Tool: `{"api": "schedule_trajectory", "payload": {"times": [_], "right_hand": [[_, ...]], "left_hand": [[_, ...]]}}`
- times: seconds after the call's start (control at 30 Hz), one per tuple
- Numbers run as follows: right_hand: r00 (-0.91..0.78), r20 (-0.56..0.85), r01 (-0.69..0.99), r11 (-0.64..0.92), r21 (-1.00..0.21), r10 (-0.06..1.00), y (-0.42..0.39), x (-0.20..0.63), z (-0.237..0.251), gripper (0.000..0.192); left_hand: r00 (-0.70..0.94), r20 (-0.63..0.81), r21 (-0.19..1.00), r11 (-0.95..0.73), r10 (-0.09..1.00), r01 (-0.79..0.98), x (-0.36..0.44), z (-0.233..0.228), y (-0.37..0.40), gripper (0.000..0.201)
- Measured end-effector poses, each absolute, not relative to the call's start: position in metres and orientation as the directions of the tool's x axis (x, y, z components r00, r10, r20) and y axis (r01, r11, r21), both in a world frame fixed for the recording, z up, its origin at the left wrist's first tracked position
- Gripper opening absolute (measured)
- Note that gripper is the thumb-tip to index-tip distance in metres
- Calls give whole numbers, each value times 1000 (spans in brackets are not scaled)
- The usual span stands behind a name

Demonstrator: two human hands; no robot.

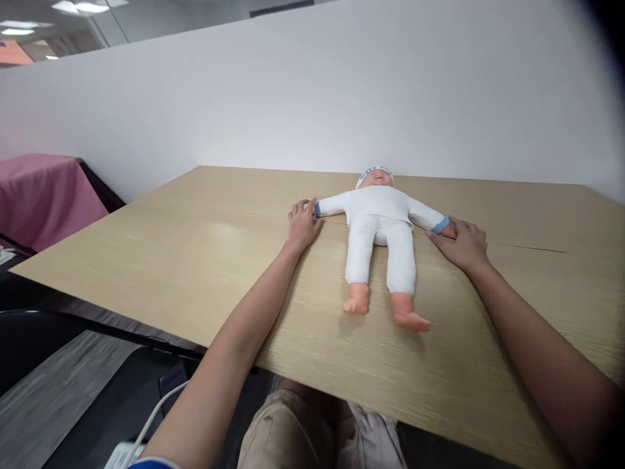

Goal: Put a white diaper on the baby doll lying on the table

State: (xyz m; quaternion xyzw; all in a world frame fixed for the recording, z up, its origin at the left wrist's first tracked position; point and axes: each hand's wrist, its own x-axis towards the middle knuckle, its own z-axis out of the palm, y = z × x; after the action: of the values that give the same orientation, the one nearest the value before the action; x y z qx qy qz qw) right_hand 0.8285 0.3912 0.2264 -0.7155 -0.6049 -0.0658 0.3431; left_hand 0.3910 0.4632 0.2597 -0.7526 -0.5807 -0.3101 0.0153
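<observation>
A baby doll (378, 207) lies on its back on the wooden table, head toward the wall and bare feet toward me. It wears a white top and trousers with blue cuffs, and a white hat with blue lettering. Its arms are stretched out to both sides. My left hand (303, 223) is closed around the doll's hand on the left, just past the blue cuff. On the right, my right hand (461, 242) grips the doll's other hand, its thumb beside the cuff. The doll's hands are mostly hidden by my fingers.
The table (205, 260) reaches back to a white partition (293, 98). A pink cloth (43, 195) covers something at the far left. Below the table edge are my legs (293, 430), a black chair (112, 404) and a white cable (159, 407).
</observation>
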Motion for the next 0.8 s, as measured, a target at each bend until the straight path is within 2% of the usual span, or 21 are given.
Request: {"api": "schedule_trajectory", "payload": {"times": [0.07, 0.13, 0.23, 0.37, 0.47, 0.53, 0.6, 0.67, 0.73, 0.8], "right_hand": [[331, 450, 894, -124, -430, 830, 376, 817, 226, 69], [349, 449, 889, -138, -437, 823, 358, 803, 226, 73], [331, 490, 892, -98, -442, 806, 331, 784, 228, 68], [293, 542, 894, -24, -448, 788, 290, 756, 240, 56], [249, 614, 887, 79, -456, 749, 235, 727, 254, 45], [194, 705, 848, 245, -470, 682, 183, 703, 259, 38], [161, 757, 816, 346, -462, 633, 122, 681, 255, 31], [78, 800, 809, 431, -399, 595, 61, 666, 238, 26], [14, 798, 769, 504, -393, 602, 7, 659, 211, 30], [11, 740, 708, 517, -480, 672, -37, 657, 180, 31]], "left_hand": [[109, 535, 378, -353, 838, 856, 399, 259, 442, 63], [101, 582, 418, -403, 807, 815, 408, 257, 420, 54], [121, 625, 451, -483, 771, 750, 422, 259, 388, 41], [117, 693, 504, -595, 711, 626, 440, 276, 339, 12], [80, 756, 543, -691, 649, 476, 448, 292, 274, 32], [94, 751, 574, -716, 654, 398, 446, 294, 215, 38], [154, 691, 626, -691, 707, 362, 437, 281, 150, 36], [316, 586, 669, -665, 747, 331, 419, 253, 87, 32], [504, 431, 707, -627, 748, 326, 391, 218, 34, 32], [628, 232, 757, -543, 743, 363, 356, 185, -8, 21]]}}
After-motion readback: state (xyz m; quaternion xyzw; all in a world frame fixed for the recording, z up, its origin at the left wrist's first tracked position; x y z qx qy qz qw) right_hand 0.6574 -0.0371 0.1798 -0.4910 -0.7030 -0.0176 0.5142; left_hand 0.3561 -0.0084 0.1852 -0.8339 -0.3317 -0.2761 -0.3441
